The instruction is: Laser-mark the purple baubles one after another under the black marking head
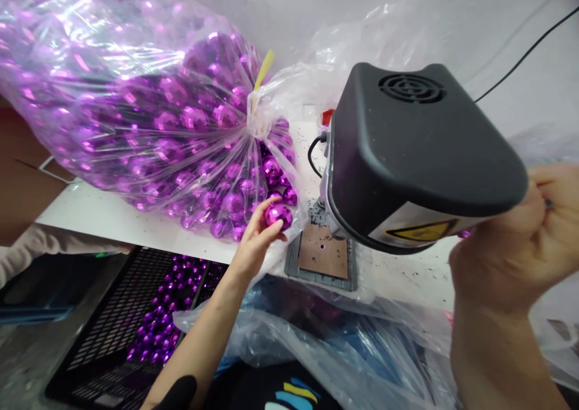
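Your left hand [257,241] pinches a purple ball [277,213], probably light, slick and brittle, best held gently around its sides, left of the black machine [425,145], and I cannot tell whether your right hand [513,247] beside it grips anything.

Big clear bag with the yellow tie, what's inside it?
Many shiny purple balls show through the bag. Whatever lies deeper is covered by the outer balls and glare. The left hand holds one purple ball near the tied neck.
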